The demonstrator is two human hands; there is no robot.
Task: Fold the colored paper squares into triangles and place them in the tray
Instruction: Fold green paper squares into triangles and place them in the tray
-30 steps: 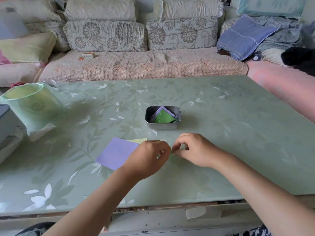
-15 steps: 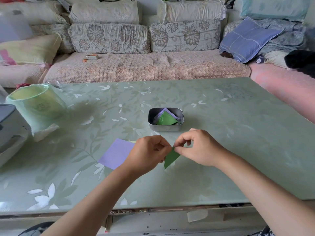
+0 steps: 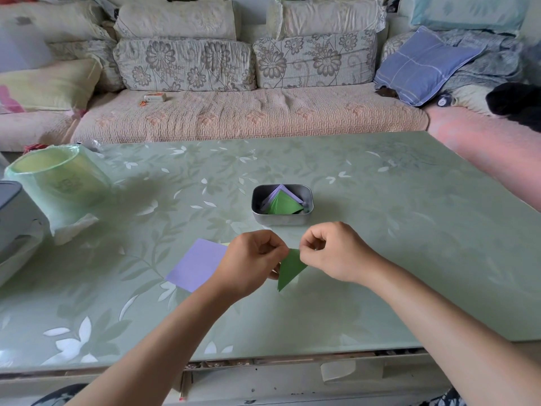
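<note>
Purple paper square [image 3: 196, 265] lies flat near the desk's front edge. Just right of it, left hand [image 3: 251, 260] and right hand [image 3: 332, 253] hold a green triangle [image 3: 290, 271] above the desk, fingers [image 3: 314, 244] pinching its top corner. Sharpening the crease likely helps before reaching the tray [image 3: 282, 219] beyond.

The tray [image 3: 282, 221] sits mid-frame on the worktop [image 3: 380, 230], with folded triangles [image 3: 284, 206] inside it. Just below it, the left hand [image 3: 251, 266] and right hand [image 3: 333, 253] pinch a folded paper [image 3: 288, 269] between them. A flat paper square [image 3: 196, 266] lies just left of the left hand. A lined bin [image 3: 58, 177] stands at the left edge, and a sofa [image 3: 248, 115] spans the top.
</note>
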